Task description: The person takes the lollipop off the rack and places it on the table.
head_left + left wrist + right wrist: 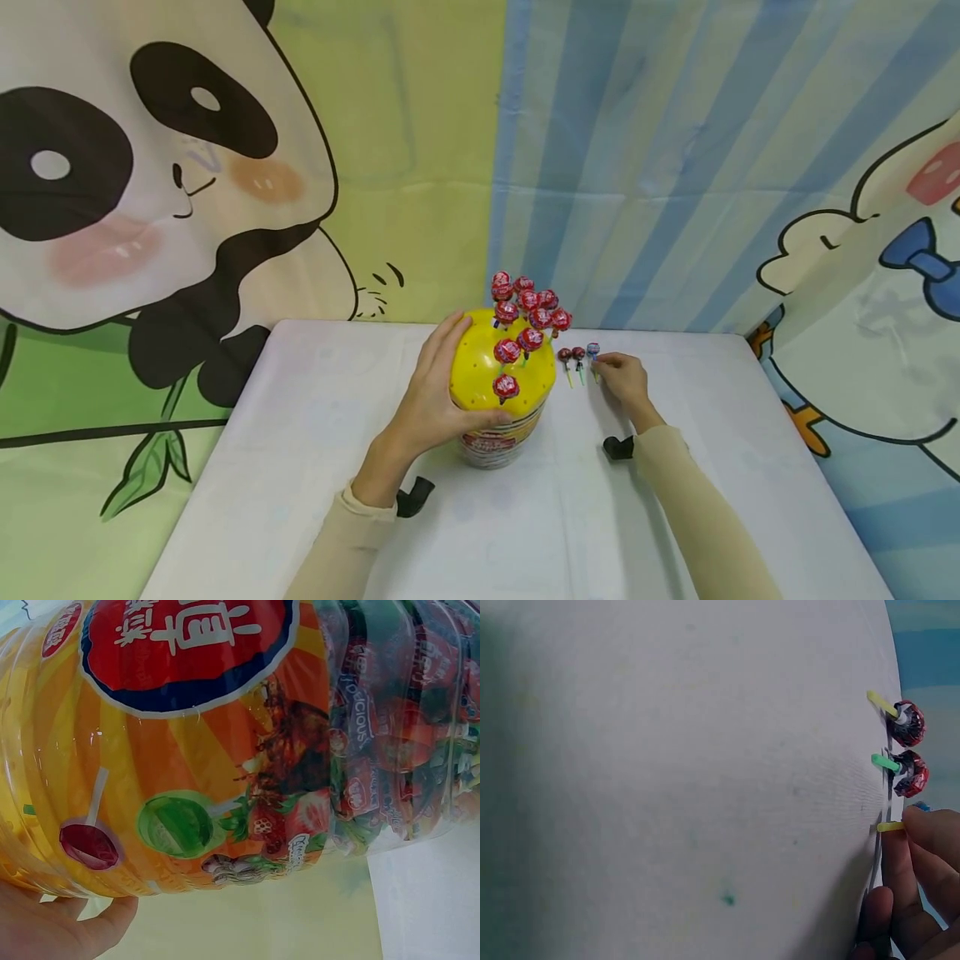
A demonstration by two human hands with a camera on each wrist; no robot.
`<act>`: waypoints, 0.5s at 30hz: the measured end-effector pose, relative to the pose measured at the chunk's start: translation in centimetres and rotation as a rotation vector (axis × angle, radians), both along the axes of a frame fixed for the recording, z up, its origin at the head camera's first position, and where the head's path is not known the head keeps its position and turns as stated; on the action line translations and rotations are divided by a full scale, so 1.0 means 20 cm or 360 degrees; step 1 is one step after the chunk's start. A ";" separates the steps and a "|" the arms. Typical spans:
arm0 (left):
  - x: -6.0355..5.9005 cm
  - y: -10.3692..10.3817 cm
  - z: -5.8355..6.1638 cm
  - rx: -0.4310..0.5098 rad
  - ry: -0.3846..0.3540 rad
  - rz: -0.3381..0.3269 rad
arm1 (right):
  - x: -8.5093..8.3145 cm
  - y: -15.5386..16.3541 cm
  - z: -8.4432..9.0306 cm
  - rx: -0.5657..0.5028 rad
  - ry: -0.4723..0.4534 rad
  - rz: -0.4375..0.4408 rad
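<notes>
- Standing near the middle of the white surface (315, 467), a clear plastic candy jar (498, 433) carries a yellow domed lid (480, 367), and red-wrapped lollipops (528, 312) stick up from that lid by their sticks.
- Wrapping around the jar's left side, the left hand (431, 400) has its fingers laid up along the yellow lid and its thumb curled across the front, just under the lid's lower edge.
- Up close in the left wrist view, the jar's orange label (172, 765) with a red and blue badge fills the picture, wrapped candies (390, 750) show through the clear wall, and part of the hand lies at the bottom left corner.
- Lying on the surface just to the right of the jar are three loose lollipops: one with a yellow stick (900, 720), one with a green stick (904, 769), and a blue-wrapped lollipop (593, 351) furthest right.
- Reaching to that blue-wrapped one, the right hand (624, 379) has its fingers (930, 832) bent down onto the yellow stick, pinching it against the surface.
- Both forearms wear beige sleeves (697, 517), each with a dark strap at the wrist.
- Behind the surface hangs a cartoon backdrop (150, 183) with a panda and blue stripes.
</notes>
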State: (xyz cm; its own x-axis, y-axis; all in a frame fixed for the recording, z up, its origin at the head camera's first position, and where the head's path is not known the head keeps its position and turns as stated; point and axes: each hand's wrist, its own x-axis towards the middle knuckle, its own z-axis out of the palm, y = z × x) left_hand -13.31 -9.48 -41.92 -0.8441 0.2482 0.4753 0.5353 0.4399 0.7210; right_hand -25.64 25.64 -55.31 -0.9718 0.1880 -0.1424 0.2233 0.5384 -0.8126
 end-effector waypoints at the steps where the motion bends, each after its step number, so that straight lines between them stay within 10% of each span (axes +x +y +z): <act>1: 0.00 0.00 0.00 -0.0001 -0.0001 0.0000 | 0.00 0.00 0.00 0.0007 -0.0008 0.0000; 15: 0.01 0.00 0.01 0.0001 -0.0016 0.0007 | 0.01 0.00 -0.03 0.0131 0.0049 0.0059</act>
State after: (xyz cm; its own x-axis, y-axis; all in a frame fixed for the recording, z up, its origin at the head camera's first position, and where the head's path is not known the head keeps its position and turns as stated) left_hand -13.19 -9.43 -41.72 -0.8499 0.2444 0.4669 0.5262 0.4417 0.7266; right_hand -25.35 25.70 -55.83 -0.9820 0.1615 -0.0981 0.1776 0.6112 -0.7713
